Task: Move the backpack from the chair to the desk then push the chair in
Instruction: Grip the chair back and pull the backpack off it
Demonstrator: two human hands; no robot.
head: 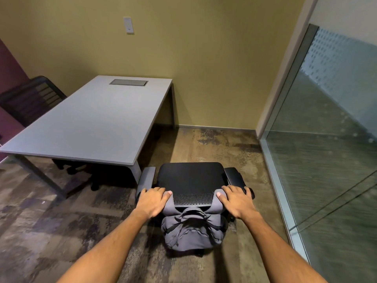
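Observation:
A black office chair (189,176) stands on the carpet just right of the grey desk (91,123), its seat facing away from me. A grey backpack (191,229) hangs behind the backrest, with its straps looped over the backrest's top corners. My left hand (153,201) lies over the left strap at the top left corner, fingers curled round it. My right hand (236,201) grips the right strap at the top right corner in the same way. The lower part of the chair is hidden behind the backpack.
The desk top holds only a metal cable hatch (128,82) near the far wall. A second black chair (30,99) stands behind the desk at left. A glass wall (326,139) runs along the right, close to the chair.

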